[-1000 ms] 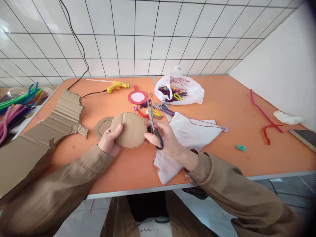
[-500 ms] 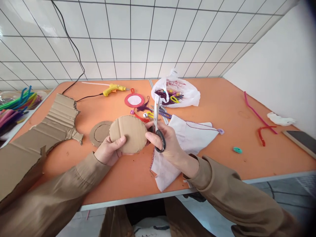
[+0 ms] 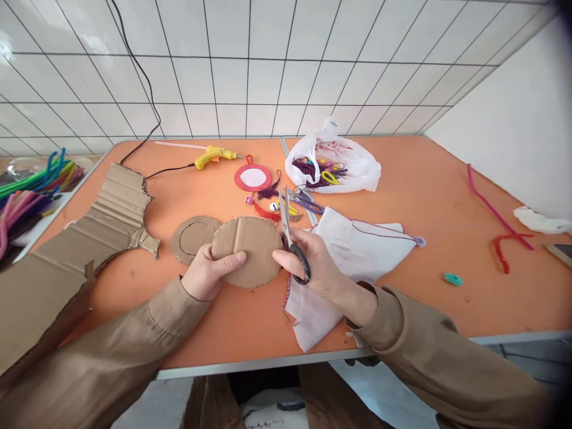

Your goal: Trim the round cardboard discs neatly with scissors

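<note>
A round cardboard disc (image 3: 252,253) is held above the orange table (image 3: 250,333). My left hand (image 3: 213,271) grips its left side, thumb on top and fingers underneath. In my right hand (image 3: 313,262) are scissors (image 3: 286,217) with black handles, their blades pointing up and slightly parted, beside the disc's right edge. The right thumb touches that edge. Behind and left of the disc, a second cardboard circle (image 3: 185,241) with an inner ring line lies on the table. White cloth (image 3: 366,250) with dark red trim lies under and beyond my right hand.
Torn cardboard (image 3: 58,262) spreads along the left. Farther back are a yellow glue gun (image 3: 217,157), a red-rimmed disc (image 3: 252,177), tassels and a white plastic bag (image 3: 357,167). Pipe cleaners (image 3: 498,205) and a teal coil (image 3: 453,279) lie at right.
The whole view has shifted, so the table items sit slightly differently in frame. Both hands still hold the disc and scissors, with little other visible change.
</note>
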The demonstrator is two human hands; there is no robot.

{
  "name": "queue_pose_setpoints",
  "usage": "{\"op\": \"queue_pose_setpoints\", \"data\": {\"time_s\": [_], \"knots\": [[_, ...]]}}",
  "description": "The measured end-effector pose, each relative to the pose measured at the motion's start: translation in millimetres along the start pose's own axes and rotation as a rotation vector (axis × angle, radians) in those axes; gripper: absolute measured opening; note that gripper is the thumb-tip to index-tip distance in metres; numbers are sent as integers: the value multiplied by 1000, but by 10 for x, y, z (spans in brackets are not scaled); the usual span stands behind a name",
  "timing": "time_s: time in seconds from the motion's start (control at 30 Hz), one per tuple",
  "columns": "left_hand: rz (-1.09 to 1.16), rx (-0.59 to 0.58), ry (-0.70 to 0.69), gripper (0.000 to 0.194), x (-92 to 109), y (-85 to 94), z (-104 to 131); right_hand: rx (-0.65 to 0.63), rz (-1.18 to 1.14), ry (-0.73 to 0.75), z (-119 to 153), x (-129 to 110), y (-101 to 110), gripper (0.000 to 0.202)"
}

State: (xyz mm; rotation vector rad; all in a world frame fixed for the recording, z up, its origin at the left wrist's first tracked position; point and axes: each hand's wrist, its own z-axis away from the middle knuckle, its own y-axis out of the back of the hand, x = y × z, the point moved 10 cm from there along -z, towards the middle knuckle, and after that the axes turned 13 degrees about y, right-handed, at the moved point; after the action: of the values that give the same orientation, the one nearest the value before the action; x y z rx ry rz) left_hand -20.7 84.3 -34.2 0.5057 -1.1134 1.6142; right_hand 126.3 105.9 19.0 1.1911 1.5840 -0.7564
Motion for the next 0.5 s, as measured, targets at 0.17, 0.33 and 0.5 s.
{"op": "queue_pose_setpoints", "data": {"time_s": [0.17,0.33,0.5], "knots": [[-64,-139,14,34,-16,-132,-16,137,-17,4,26,18,118,17],[-109,-150,78,37,-74,-184,-53,236,18,36,22,35,218,23],[-63,-58,36,43,15,-90,-62,198,3,0,22,34,164,22]]}}
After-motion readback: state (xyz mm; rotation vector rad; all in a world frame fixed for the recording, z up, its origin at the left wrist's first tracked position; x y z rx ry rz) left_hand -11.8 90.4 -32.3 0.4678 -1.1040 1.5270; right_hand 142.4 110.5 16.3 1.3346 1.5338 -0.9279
